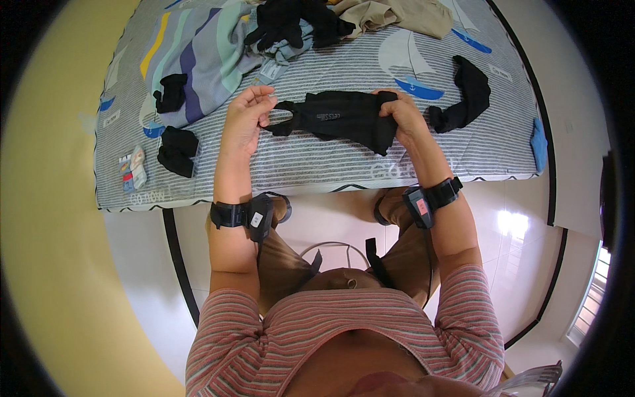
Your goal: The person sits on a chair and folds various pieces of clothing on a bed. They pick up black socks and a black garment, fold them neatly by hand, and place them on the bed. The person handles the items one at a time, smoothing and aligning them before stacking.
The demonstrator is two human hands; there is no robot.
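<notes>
Between my hands a black arm sleeve (344, 118) is stretched out sideways above the front part of the bed, with pale lettering on it. At its left end is a loop-like opening, which my left hand (250, 118) pinches between thumb and fingers. The wider right end is gripped by my right hand (402, 118), thumb on top. To the right of that hand lies another long black cloth piece (468, 99), curved and loose on the sheet. Left of my left hand sit a folded black cloth bundle (177, 151) and a smaller black one (170, 92).
The bed (297, 173) has a striped, sailboat-print cover. A striped cloth (211, 59), black garments (278, 26) and beige cloth (403, 14) lie at the back. Small rolled socks (137, 167) are at the left edge, a blue cloth (538, 144) at the right. A yellow wall (59, 198) stands left.
</notes>
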